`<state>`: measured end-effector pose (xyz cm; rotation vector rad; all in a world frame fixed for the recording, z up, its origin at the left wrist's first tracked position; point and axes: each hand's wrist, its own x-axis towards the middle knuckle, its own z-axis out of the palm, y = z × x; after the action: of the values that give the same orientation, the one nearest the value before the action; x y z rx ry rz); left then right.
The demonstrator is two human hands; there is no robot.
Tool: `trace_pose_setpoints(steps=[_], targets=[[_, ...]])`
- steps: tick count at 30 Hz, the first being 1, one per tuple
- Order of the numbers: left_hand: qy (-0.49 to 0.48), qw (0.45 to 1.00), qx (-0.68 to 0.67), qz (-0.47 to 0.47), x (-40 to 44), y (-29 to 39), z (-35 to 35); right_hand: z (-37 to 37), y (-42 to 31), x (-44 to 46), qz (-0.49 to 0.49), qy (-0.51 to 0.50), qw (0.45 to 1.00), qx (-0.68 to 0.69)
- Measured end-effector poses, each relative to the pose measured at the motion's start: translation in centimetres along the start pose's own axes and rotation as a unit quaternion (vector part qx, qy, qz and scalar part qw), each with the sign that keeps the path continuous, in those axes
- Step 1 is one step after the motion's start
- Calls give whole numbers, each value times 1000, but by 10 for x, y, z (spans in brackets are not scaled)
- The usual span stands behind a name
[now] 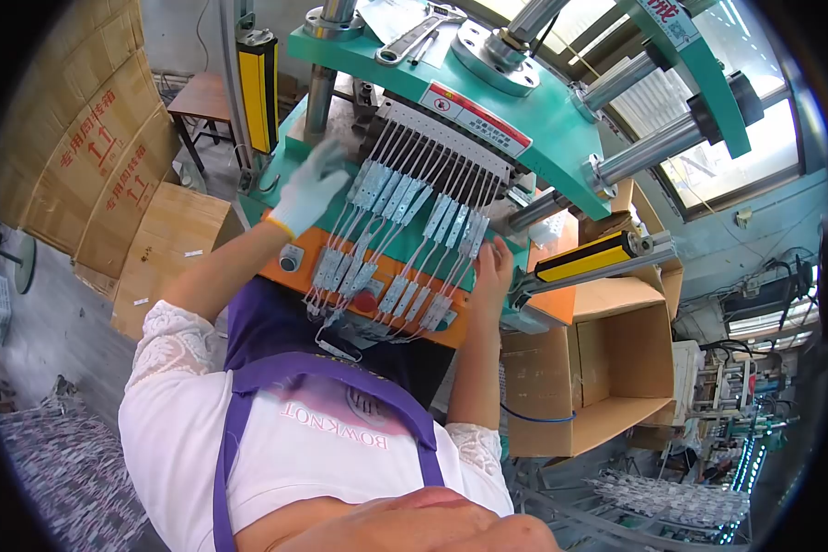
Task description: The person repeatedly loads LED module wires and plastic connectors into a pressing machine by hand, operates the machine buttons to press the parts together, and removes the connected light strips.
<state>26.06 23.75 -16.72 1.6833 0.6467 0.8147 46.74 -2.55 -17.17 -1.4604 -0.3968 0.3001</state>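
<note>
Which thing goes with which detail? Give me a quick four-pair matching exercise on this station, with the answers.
Things
1. Left hand
2. Wrench
3. Right hand
4. Wired modules

Details
A. On top of the green plate
B. Wearing no glove
C. Between the two hands
D. In a white glove

Pairs: 1-D; 2-A; 3-B; 4-C

The strips [400, 198] lie across the press's [561, 115] front.
</note>
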Motion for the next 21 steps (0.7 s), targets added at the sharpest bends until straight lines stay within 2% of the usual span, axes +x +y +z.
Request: trace_pose_setpoints(steps=[1, 2, 3, 4, 5, 6, 7, 9, 11, 13, 15, 16, 17, 19, 21], targets=[[36, 996, -28, 73, 19, -6, 6, 3, -7, 9, 30, 4, 999, -13], [4, 996, 37, 81, 29, 19, 10, 11, -12, 19, 61, -22, 998, -4], [4, 996, 37, 80, 40, 27, 18, 20, -16, 29, 92, -49, 995, 5], [22, 949, 228, 218, 53, 34, 25, 32, -25, 36, 66, -82, 993, -46], [39, 846, 406, 344, 65, 38, 30, 45, -32, 45, 39, -114, 988, -96], [7, 830, 432, 354, 81, 40, 33, 51, -24, 62, 31, -155, 987, 20], [-24, 810, 458, 365, 95, 41, 34, 47, -17, 73, 28, -154, 987, 22], [-22, 807, 474, 353, 104, 34, 32, 54, -34, 75, 0, -136, 985, 110], [-41, 808, 444, 386, 108, 26, 27, 49, -31, 76, 4, -166, 986, 35], [-37, 833, 421, 356, 106, 20, 27, 46, -15, 69, -11, -152, 978, -143], [-38, 847, 400, 349, 109, 23, 24, 47, -15, 65, -12, -147, 982, -122], [-34, 918, 312, 242, 108, 24, 26, 46, -17, 66, -1, -151, 984, -90], [-30, 967, 218, 129, 103, 35, 26, 46, -19, 66, 10, -153, 986, -57], [-20, 953, 252, 170, 109, 26, 26, 50, -18, 67, 5, -145, 989, -42], [-48, 955, 246, 160, 105, 32, 23, 48, -11, 69, 10, -159, 985, -65]])
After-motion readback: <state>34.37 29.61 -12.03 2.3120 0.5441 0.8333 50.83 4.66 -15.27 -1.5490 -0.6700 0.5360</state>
